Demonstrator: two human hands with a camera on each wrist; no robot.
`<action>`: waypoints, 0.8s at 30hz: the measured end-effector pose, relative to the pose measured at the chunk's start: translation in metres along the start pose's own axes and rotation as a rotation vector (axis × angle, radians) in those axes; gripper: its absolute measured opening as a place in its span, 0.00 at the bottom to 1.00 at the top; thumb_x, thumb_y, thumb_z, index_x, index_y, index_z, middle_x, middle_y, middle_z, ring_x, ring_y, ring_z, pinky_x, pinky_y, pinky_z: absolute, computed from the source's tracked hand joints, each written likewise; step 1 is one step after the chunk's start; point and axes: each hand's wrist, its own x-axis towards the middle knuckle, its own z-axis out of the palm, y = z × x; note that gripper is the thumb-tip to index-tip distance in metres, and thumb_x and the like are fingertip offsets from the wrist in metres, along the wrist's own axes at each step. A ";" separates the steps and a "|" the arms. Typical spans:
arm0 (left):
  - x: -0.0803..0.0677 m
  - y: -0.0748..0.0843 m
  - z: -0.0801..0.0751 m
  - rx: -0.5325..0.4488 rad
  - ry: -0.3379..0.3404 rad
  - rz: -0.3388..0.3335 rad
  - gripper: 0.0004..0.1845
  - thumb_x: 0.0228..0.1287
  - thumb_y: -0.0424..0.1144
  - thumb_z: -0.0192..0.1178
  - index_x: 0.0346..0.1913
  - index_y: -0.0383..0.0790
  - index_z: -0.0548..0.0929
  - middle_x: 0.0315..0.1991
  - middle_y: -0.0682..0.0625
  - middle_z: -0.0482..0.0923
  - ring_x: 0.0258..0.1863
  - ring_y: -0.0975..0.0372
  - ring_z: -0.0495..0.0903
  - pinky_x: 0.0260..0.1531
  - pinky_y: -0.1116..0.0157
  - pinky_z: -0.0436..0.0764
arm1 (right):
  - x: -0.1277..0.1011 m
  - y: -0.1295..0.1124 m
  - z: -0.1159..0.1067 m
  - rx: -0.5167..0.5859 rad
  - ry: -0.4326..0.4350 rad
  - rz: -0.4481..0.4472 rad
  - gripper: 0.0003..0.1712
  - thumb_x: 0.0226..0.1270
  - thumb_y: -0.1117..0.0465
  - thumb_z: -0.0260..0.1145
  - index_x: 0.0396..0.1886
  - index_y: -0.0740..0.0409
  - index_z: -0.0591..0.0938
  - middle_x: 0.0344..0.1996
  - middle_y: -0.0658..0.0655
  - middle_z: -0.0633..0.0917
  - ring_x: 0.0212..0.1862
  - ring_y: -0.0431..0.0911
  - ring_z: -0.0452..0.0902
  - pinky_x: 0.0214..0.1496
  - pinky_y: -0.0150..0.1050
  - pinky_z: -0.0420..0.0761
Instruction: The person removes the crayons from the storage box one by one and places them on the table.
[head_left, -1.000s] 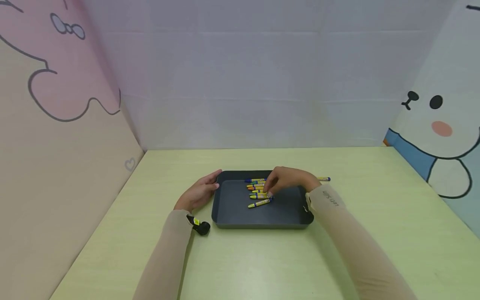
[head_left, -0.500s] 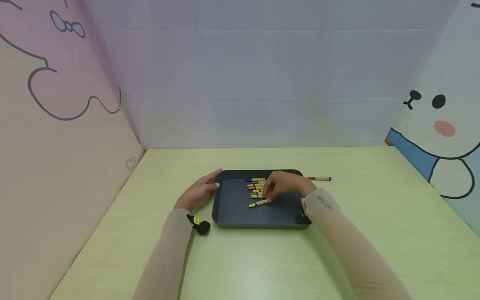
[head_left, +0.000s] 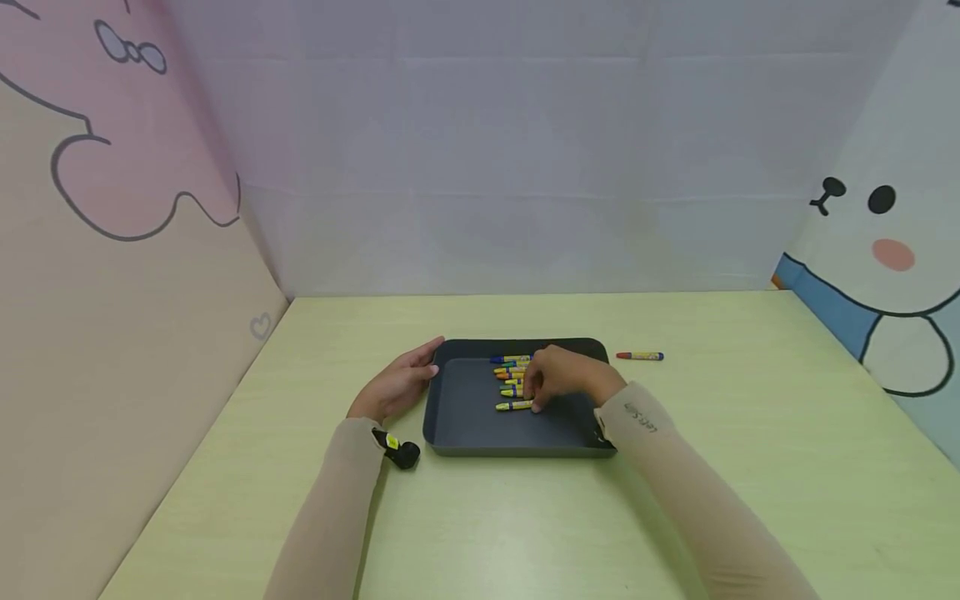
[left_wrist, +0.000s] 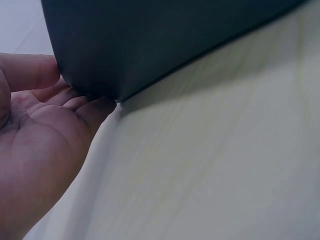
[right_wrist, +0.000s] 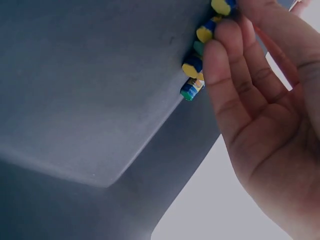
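A dark grey tray (head_left: 472, 435) lies on the table, with several crayons (head_left: 512, 376) in yellow wrappers lined up side by side inside it. My left hand (head_left: 393, 387) holds the tray's left side; in the left wrist view, the thumb (left_wrist: 42, 71) lies against the wall and the other fingers curl under the corner. Over the tray, my right hand (head_left: 564, 373) pinches the right end of the nearest crayon (head_left: 513, 406), whose light yellow-green tip points left. The right wrist view shows crayon ends (right_wrist: 192, 67) beside my fingers; the pinch itself falls at the top edge.
A red-tipped crayon (head_left: 640, 356) lies on the table (head_left: 480, 525) beyond the tray's right back corner. A black strap piece (head_left: 401, 452) sticks out from my left cuff beside the tray. Cloth-covered walls stand at the back and both sides.
My right hand has come nearer and slightly left, and the nearest crayon has turned from a slant to nearly level with the row. The red-tipped crayon is fully uncovered. My left hand stays put.
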 end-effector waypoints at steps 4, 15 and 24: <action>0.001 0.000 0.000 -0.004 -0.001 -0.002 0.35 0.73 0.25 0.39 0.77 0.40 0.40 0.77 0.47 0.23 0.76 0.55 0.21 0.74 0.52 0.32 | -0.001 -0.002 0.002 -0.021 0.017 0.006 0.04 0.52 0.62 0.75 0.28 0.51 0.87 0.26 0.46 0.85 0.27 0.36 0.77 0.32 0.31 0.78; 0.001 0.000 -0.001 -0.008 -0.015 0.006 0.35 0.73 0.24 0.38 0.77 0.39 0.38 0.77 0.46 0.21 0.75 0.53 0.20 0.74 0.51 0.31 | -0.002 -0.003 0.005 -0.006 0.034 0.021 0.03 0.53 0.62 0.75 0.26 0.51 0.87 0.24 0.45 0.84 0.26 0.36 0.78 0.31 0.31 0.78; -0.001 0.001 0.000 -0.013 -0.013 0.003 0.35 0.73 0.24 0.39 0.77 0.40 0.40 0.77 0.46 0.21 0.75 0.54 0.20 0.74 0.51 0.31 | -0.007 -0.003 0.004 0.020 0.039 0.010 0.02 0.54 0.61 0.74 0.28 0.51 0.88 0.26 0.45 0.86 0.27 0.36 0.78 0.32 0.31 0.79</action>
